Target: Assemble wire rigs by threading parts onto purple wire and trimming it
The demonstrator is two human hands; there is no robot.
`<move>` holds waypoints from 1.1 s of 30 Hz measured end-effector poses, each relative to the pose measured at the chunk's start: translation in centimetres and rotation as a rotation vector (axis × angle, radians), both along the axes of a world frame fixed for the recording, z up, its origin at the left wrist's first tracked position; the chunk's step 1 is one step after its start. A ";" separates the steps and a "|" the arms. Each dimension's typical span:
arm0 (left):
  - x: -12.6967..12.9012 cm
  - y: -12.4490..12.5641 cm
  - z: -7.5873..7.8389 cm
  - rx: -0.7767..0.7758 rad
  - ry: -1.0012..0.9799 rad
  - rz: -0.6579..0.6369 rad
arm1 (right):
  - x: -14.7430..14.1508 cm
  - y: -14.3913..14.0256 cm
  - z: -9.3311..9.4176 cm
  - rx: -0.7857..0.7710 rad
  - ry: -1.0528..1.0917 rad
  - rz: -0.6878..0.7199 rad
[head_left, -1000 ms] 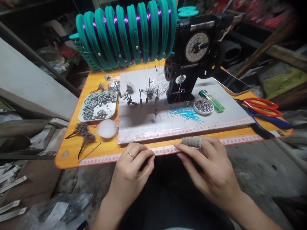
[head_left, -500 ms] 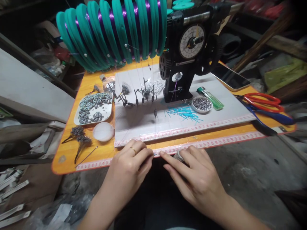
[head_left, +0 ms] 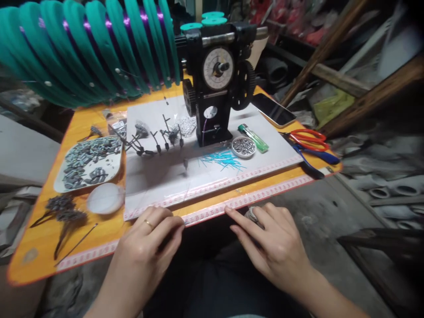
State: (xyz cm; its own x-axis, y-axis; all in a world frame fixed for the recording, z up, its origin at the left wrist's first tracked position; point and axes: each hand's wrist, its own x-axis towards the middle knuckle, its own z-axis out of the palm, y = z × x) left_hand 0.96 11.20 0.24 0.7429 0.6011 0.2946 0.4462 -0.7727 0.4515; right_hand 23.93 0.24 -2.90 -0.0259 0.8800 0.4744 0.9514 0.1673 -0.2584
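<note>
A grey spool, partly hidden, is clasped in the right hand's curled fingers; its index fingertip meets the measuring tape edging the bench. The left hand pinches, contents hidden. A loosened grip could drop the spool.

One camera on the person's head looks forward and down, from close above the bare left hand and bare right hand, over a flat, orange, wooden-looking table.

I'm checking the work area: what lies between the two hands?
In the head view, measuring tape on the table lies between the left hand and right hand.
</note>
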 end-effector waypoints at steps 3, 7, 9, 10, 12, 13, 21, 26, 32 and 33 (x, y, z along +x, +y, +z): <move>0.0 0.1 -0.1 0.027 0.009 -0.016 | 0.3 -0.2 -0.1 0.000 0.014 -0.010; 0.1 0.1 0.0 0.063 0.016 -0.033 | 0.6 -0.2 -0.1 0.001 0.046 -0.015; 0.1 0.1 0.0 0.068 0.013 -0.035 | 0.7 -0.3 -0.1 -0.004 0.071 -0.011; 0.1 0.1 0.0 0.069 0.013 -0.032 | 0.8 -0.3 -0.1 -0.006 0.084 -0.010; 0.1 0.1 0.0 0.069 0.014 -0.032 | 0.9 -0.4 -0.3 -0.011 0.100 -0.004; 0.1 0.2 0.0 0.068 0.013 -0.030 | 1.0 -0.4 -0.4 -0.014 0.106 0.007; -0.4 -1.2 0.0 -0.129 -0.219 0.124 | 3.2 0.4 -1.9 0.170 0.026 0.087; -0.5 -3.0 -0.6 -0.506 -0.639 0.339 | 3.0 1.5 -1.4 0.274 0.088 0.159; 4.2 -5.7 -0.7 -1.226 -1.203 0.412 | -2.4 -0.5 1.0 0.201 0.264 0.386; 5.0 -6.1 -0.6 -1.313 -1.242 0.422 | -3.0 -0.8 1.4 0.168 0.270 0.393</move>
